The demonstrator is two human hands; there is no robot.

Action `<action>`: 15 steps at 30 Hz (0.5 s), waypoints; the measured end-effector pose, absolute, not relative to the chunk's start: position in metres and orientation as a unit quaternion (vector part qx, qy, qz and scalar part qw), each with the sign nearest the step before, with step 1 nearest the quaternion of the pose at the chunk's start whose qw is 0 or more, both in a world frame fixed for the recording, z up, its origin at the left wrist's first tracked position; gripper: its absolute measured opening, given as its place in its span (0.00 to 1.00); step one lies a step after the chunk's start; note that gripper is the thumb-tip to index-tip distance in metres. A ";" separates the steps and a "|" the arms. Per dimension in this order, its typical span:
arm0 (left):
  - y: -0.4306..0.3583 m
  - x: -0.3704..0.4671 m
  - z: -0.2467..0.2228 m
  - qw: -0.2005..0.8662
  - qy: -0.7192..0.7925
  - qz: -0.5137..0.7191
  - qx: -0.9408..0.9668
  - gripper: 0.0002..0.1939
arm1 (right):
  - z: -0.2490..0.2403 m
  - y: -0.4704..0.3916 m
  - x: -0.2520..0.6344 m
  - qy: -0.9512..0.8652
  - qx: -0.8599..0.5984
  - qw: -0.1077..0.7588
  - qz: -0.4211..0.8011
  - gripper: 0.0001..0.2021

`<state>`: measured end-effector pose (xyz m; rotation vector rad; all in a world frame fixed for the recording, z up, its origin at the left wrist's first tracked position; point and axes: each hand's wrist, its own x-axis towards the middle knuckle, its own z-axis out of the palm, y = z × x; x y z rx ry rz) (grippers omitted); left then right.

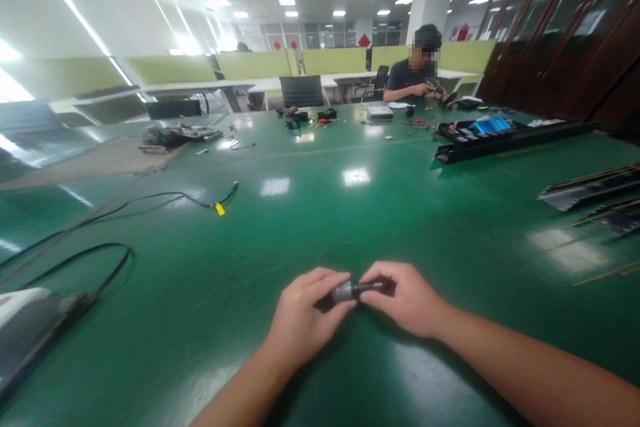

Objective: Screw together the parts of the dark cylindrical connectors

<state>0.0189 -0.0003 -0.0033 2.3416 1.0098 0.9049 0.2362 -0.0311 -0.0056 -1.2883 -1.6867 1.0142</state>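
Near the front edge of the green table (350,213), the left hand (300,320) and the right hand (407,300) meet over a small dark plug (356,291); the left fingers are closed on its grey end, the right fingertips pinch the thin dark end. The plug sits just above the tabletop, between both hands. To work such a small part well, it likely pays to keep the grey end steady in the left grip and let only the right fingertips act, in line with its axis, wrists resting low. A black cable (150,199) lies far left; another person (415,73) sits at the far side
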 end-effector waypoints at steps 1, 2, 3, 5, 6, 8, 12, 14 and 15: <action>0.000 0.019 -0.003 0.216 0.364 0.328 0.845 0.15 | -0.006 -0.031 0.236 -0.661 -0.505 0.386 0.399 0.04; -0.001 0.019 -0.003 0.216 0.364 0.328 0.845 0.15 | -0.006 -0.031 0.236 -0.660 -0.505 0.388 0.399 0.04; -0.001 0.018 -0.002 0.216 0.364 0.328 0.844 0.15 | -0.005 -0.031 0.236 -0.659 -0.506 0.388 0.399 0.04; -0.002 0.018 -0.002 0.218 0.366 0.327 0.843 0.15 | -0.005 -0.031 0.236 -0.655 -0.510 0.389 0.399 0.05; -0.002 0.018 -0.002 0.218 0.367 0.327 0.843 0.15 | -0.005 -0.031 0.236 -0.654 -0.511 0.389 0.400 0.05; -0.002 0.017 -0.002 0.216 0.367 0.327 0.843 0.15 | -0.005 -0.032 0.236 -0.653 -0.511 0.388 0.403 0.04; 0.000 0.018 -0.002 0.206 0.360 0.334 0.846 0.15 | -0.004 -0.032 0.237 -0.651 -0.510 0.393 0.403 0.04; 0.000 0.018 -0.002 0.205 0.357 0.338 0.846 0.15 | -0.004 -0.032 0.237 -0.651 -0.509 0.394 0.402 0.05; 0.001 0.018 -0.001 0.204 0.357 0.339 0.846 0.15 | -0.004 -0.031 0.237 -0.652 -0.509 0.394 0.401 0.05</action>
